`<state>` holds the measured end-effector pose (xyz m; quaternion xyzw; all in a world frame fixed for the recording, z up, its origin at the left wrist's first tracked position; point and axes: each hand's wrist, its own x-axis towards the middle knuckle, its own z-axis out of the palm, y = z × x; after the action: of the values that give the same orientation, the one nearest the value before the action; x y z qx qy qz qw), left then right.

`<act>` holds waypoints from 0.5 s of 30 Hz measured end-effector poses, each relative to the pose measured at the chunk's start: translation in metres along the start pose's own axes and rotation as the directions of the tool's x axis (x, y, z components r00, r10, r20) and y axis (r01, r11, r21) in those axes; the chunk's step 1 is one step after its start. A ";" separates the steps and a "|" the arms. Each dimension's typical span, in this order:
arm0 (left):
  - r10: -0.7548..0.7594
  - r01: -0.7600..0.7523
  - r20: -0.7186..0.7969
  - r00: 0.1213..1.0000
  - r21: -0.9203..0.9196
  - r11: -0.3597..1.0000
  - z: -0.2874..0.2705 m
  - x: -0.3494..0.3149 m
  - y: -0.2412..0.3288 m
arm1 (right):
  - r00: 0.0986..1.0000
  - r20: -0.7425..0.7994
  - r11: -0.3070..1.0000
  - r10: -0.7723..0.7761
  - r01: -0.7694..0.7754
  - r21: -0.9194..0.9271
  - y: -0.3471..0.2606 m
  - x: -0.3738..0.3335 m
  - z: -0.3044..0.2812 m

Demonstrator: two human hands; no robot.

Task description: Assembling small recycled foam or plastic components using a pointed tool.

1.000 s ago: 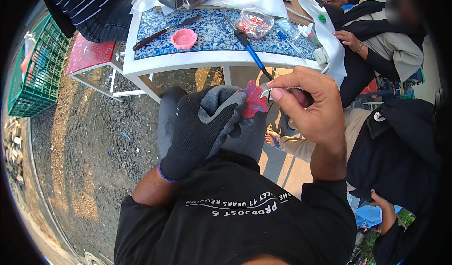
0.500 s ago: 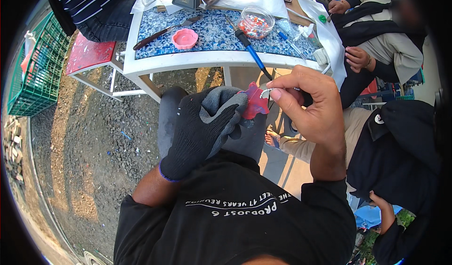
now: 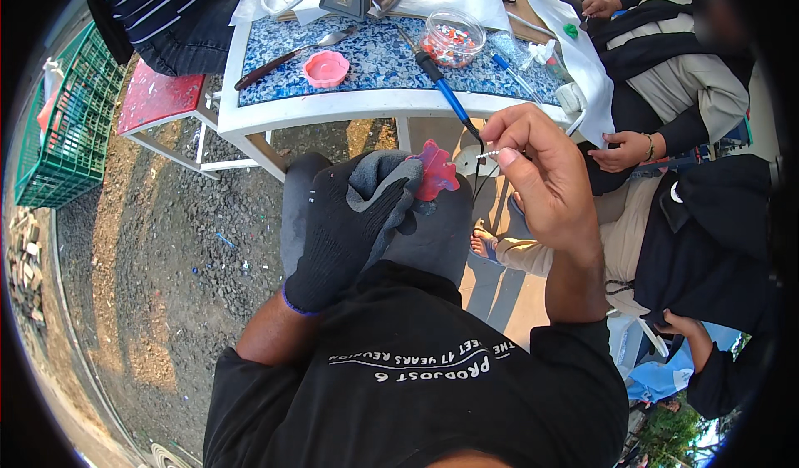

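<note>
My left hand point(image 3: 362, 210), in a black and grey knit glove, grips a flower-shaped pinkish-red plastic piece point(image 3: 436, 171) by its left edge. The piece is held above my lap, its lobed side facing right. My right hand point(image 3: 545, 177) is bare and pinches a short silver ball chain point(image 3: 488, 154) between thumb and forefinger. The chain's free end points left toward the flower piece, with a gap between them. Behind the chain, a soldering iron point(image 3: 445, 89) with a blue handle lies over the table's near edge.
On the blue speckled table point(image 3: 374, 81) are a pink scalloped dish point(image 3: 325, 69), a wooden-handled palette knife point(image 3: 287, 60) and a clear jar point(image 3: 454, 39) of coloured bits. A red stool point(image 3: 162, 98) and green crate point(image 3: 62, 127) stand left. Other people point(image 3: 666, 102) are close on the right.
My hands have drawn apart: the flower piece moved slightly left and up, and the chain, which reached the piece before, is now away from it. At right, co-workers have shifted.
</note>
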<state>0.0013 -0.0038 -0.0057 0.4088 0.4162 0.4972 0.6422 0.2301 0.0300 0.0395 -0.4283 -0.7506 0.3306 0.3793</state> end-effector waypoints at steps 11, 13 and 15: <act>0.017 -0.006 -0.042 0.999 0.252 0.968 -0.020 -0.005 -0.018 | 0.914 0.204 0.657 0.352 -0.396 0.642 0.033 -0.024 0.012; -0.006 0.015 -0.050 0.999 0.191 0.981 -0.022 -0.006 -0.022 | 0.874 0.168 0.690 0.456 -0.466 0.553 0.028 -0.026 0.019; -0.028 0.036 -0.057 0.998 0.127 0.991 -0.022 -0.007 -0.024 | 0.874 0.159 0.688 0.458 -0.462 0.560 0.035 -0.029 0.020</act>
<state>-0.0135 -0.0125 -0.0339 0.4284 0.4714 0.4703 0.6108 0.2371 0.0155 -0.0076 -0.4646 -0.4825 0.6294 0.3940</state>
